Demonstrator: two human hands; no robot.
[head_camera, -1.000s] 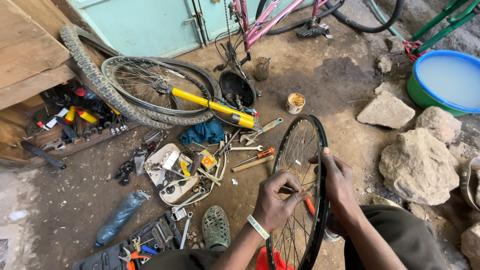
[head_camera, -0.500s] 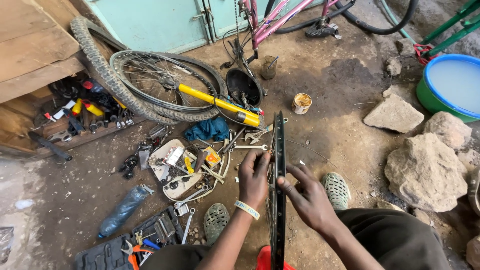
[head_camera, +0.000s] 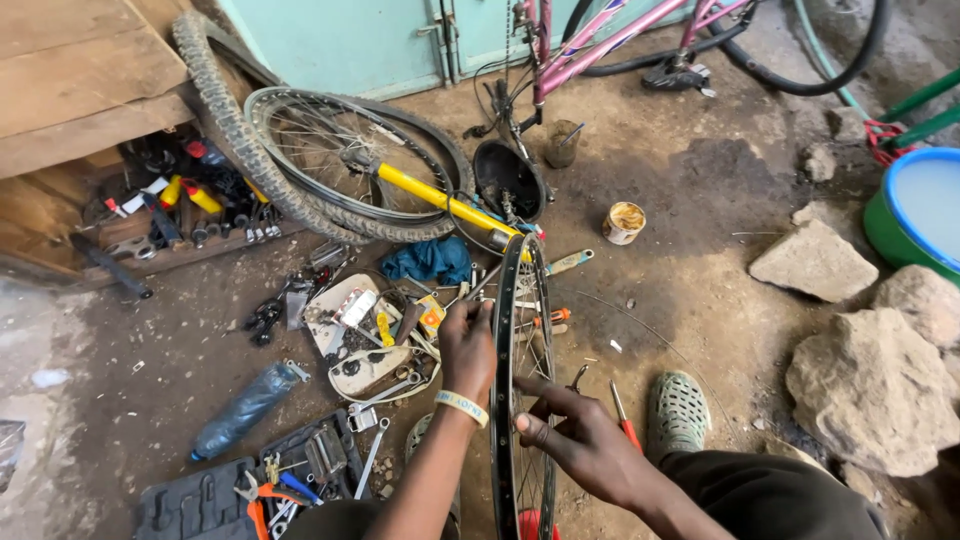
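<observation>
Bare bike rim stood up edge-on between both hands, right over the dirt floor.

The wheel rim (head_camera: 522, 380) stands upright, nearly edge-on to the camera, so it's basically a thin black hoop with spokes. Left hand (head_camera: 468, 345) is wrapped around the rim's left side, just above a pale wristband (head_camera: 462, 406). Right hand (head_camera: 580, 440) sits lower on the right side, fingers (head_camera: 535, 388) pinched in at the spokes. Loose tools and a blue rag (head_camera: 428, 260) lie just left of it, a green clog (head_camera: 682, 412) just right.
</observation>
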